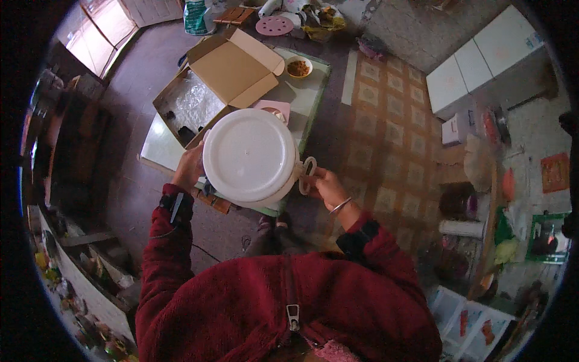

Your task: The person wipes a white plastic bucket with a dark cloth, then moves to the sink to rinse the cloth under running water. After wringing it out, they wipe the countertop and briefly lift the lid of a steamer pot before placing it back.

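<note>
A large round white plastic container [249, 156] is held up in front of me, over the near part of a low table. Its flat, rimmed round face points up at me; whether that is a lid or the base I cannot tell. My left hand [189, 166] grips its left side, the fingertips partly hidden behind the rim. At the right side, my right hand [328, 184] has its fingers on a white looped piece [307, 175] against the container's wall. That piece looks like scissor handles or a looped handle; its join is unclear.
An open cardboard box [235, 68] with clear plastic wrap [194, 97] inside lies on the low table [312, 97]. Behind it are a bowl of food [299, 67] and a pink stool [274, 26]. A dark cabinet [74, 149] stands left; white cupboards [475, 63] are at right.
</note>
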A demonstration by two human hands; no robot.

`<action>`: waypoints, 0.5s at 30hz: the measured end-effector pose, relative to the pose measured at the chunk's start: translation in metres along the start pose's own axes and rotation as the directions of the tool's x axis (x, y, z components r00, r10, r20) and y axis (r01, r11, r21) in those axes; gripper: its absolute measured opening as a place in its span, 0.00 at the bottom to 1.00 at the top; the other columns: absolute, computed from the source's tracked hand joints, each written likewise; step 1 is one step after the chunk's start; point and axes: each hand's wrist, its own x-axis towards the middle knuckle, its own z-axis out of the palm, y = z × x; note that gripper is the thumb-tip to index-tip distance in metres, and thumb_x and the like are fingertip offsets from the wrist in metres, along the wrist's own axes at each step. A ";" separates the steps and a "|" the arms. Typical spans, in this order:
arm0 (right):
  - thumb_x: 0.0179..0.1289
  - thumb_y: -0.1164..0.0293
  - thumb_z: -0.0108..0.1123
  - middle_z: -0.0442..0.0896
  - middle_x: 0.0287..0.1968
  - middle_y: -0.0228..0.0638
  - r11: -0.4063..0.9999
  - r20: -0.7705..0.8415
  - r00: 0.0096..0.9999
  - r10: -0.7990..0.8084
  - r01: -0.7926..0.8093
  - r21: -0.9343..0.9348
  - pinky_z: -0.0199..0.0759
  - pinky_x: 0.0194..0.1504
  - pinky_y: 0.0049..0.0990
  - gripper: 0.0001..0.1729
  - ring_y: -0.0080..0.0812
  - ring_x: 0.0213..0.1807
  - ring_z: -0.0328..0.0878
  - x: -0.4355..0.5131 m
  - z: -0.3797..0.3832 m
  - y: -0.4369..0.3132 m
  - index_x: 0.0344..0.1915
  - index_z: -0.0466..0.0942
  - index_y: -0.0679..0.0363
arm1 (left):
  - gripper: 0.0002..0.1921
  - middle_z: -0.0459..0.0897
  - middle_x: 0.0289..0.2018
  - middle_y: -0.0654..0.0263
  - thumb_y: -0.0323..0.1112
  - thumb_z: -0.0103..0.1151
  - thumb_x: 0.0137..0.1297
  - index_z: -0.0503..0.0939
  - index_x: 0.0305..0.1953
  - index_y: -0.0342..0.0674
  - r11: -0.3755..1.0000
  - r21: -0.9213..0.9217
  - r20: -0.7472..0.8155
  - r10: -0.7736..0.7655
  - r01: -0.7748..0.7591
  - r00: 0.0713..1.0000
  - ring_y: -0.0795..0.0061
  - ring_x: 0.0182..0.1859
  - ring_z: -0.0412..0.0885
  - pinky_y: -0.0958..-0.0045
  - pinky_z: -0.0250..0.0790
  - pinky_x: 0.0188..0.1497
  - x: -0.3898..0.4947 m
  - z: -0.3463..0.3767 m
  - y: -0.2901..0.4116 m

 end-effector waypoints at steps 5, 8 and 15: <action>0.62 0.71 0.59 0.81 0.34 0.34 0.922 0.021 1.000 -0.004 -0.004 0.387 0.75 0.35 0.28 0.07 0.27 0.31 0.78 -0.006 -0.004 -0.009 0.39 0.77 0.61 | 0.15 0.81 0.44 0.67 0.37 0.52 0.65 0.78 0.49 0.34 0.905 -0.419 0.076 -0.043 0.071 0.996 0.78 0.42 0.78 0.73 0.70 0.49 0.018 -0.019 0.002; 0.62 0.70 0.59 0.80 0.30 0.33 0.917 -0.025 0.997 -0.072 0.076 0.391 0.73 0.32 0.25 0.07 0.26 0.28 0.77 -0.012 0.000 -0.023 0.38 0.77 0.61 | 0.11 0.78 0.39 0.72 0.36 0.54 0.64 0.78 0.44 0.38 0.895 -0.442 0.041 -0.041 0.055 0.998 0.83 0.39 0.74 0.80 0.66 0.42 0.017 -0.029 0.015; 0.60 0.69 0.60 0.79 0.26 0.32 0.931 -0.040 0.980 -0.193 0.196 0.307 0.69 0.29 0.23 0.08 0.24 0.25 0.75 -0.023 0.031 -0.039 0.31 0.75 0.63 | 0.14 0.63 0.19 0.75 0.43 0.51 0.71 0.70 0.28 0.45 0.788 0.404 0.180 0.429 -0.465 0.885 0.85 0.19 0.60 0.79 0.50 0.18 -0.003 -0.003 0.068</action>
